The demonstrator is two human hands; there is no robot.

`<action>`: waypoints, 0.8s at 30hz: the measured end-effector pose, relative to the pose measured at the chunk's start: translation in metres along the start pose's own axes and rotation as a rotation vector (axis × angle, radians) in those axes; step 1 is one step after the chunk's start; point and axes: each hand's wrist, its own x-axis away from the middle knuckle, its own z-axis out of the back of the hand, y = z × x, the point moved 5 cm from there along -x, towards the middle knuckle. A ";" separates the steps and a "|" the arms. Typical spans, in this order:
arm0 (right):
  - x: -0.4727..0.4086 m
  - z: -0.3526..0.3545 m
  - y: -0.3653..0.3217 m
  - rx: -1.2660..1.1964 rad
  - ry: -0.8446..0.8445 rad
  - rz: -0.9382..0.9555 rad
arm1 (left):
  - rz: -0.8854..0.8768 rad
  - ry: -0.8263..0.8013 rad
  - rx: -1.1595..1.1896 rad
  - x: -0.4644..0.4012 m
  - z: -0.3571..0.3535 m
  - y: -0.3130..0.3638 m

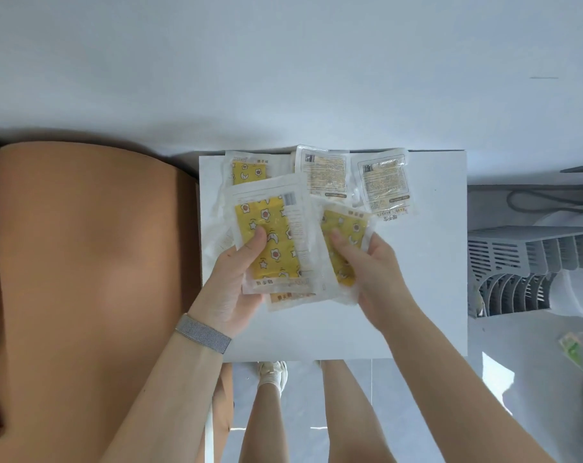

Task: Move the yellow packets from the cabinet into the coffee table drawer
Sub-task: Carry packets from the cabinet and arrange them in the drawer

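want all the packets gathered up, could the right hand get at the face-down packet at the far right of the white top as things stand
Probably not yet: the right hand already grips a yellow packet. The path itself looks free, since the face-down packet lies uncovered on the white top just beyond that hand.

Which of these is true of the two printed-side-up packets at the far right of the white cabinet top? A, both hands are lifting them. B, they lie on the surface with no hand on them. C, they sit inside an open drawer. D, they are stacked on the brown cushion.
B: the two printed-side-up packets lie flat on the white cabinet top, while the left hand and right hand each grip yellow patterned packets nearer the person.
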 end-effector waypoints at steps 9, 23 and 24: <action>0.001 0.004 0.006 0.375 0.125 0.145 | -0.025 0.065 -0.009 0.006 0.010 -0.003; -0.027 0.030 0.037 0.244 0.575 0.001 | -0.083 0.141 0.093 0.029 0.042 -0.003; -0.024 0.033 0.039 0.208 0.600 0.012 | -0.086 0.145 0.093 0.030 0.043 -0.002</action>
